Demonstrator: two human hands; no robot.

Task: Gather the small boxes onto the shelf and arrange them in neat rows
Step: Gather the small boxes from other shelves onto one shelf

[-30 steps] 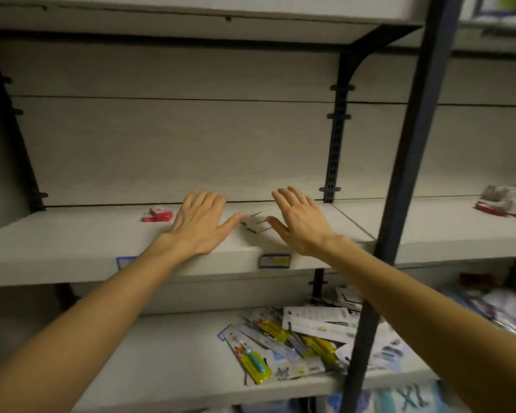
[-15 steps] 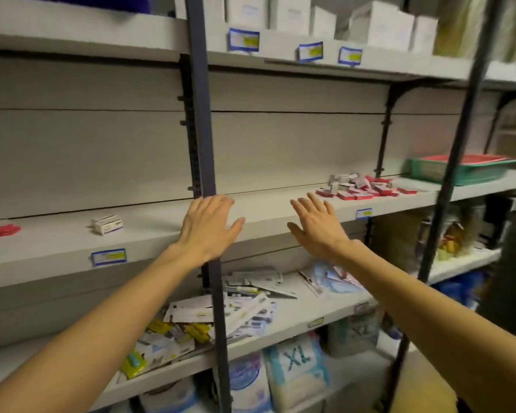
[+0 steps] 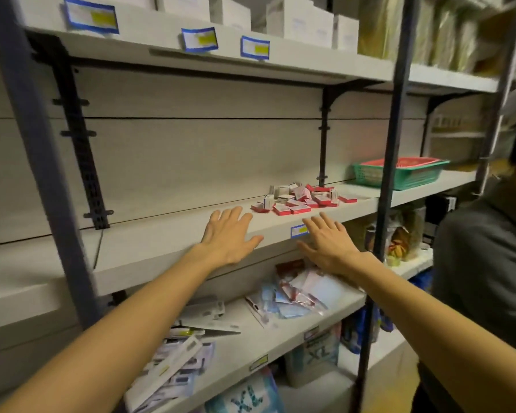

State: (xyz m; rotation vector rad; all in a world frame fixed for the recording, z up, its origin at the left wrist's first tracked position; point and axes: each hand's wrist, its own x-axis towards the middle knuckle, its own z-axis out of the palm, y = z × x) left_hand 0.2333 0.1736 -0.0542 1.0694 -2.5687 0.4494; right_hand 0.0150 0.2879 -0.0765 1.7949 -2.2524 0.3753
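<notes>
A loose heap of several small red-and-white boxes [image 3: 303, 198] lies on the grey middle shelf [image 3: 149, 248], right of centre. My left hand [image 3: 228, 236] hovers flat over the shelf's front part, fingers straight, just left of the heap and holding nothing. My right hand [image 3: 329, 244] is spread in front of the shelf's front edge, below the heap, also holding nothing. Neither hand touches the boxes.
A dark upright post [image 3: 389, 186] stands right of the heap, another post [image 3: 39, 162] at the left. A green basket [image 3: 399, 172] sits further right on the shelf. Flat packets [image 3: 292, 289] litter the lower shelf. A person in grey [image 3: 486, 275] stands at the right.
The view has swung right along the shelf. The heap of boxes has come closer to centre, both open hands now reach near it, and the two single boxes at the left have left the view.
</notes>
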